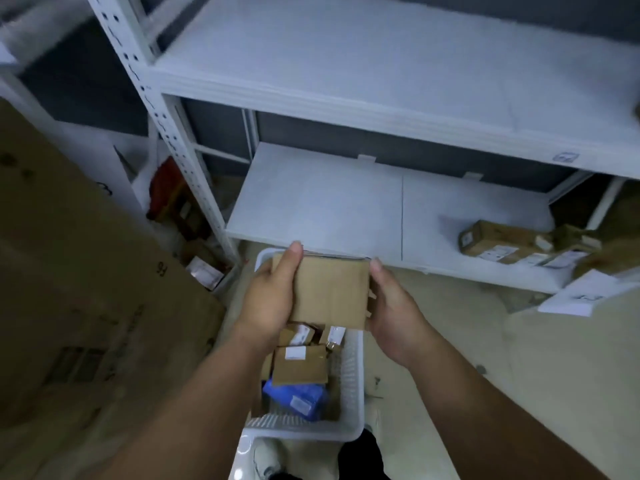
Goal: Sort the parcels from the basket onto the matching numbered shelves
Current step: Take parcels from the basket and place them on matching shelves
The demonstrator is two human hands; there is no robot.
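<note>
This is looking like a storeroom, a place where parcels are being kept and sorted. White metal shelves (pixel 363 98) with rows of holes in their posts are standing against a dark wall. Brown parcels with white labels (pixel 498 245) are lying on the low shelf at the right. A small paper tag (pixel 566 157) is sticking to the front edge of the shelf above, but its writing is too blurry to read. A white plastic basket (pixel 349 386) is sitting on the pale floor, full of more labelled parcels. A very big cardboard box (pixel 79 289) is leaning at the left.
</note>
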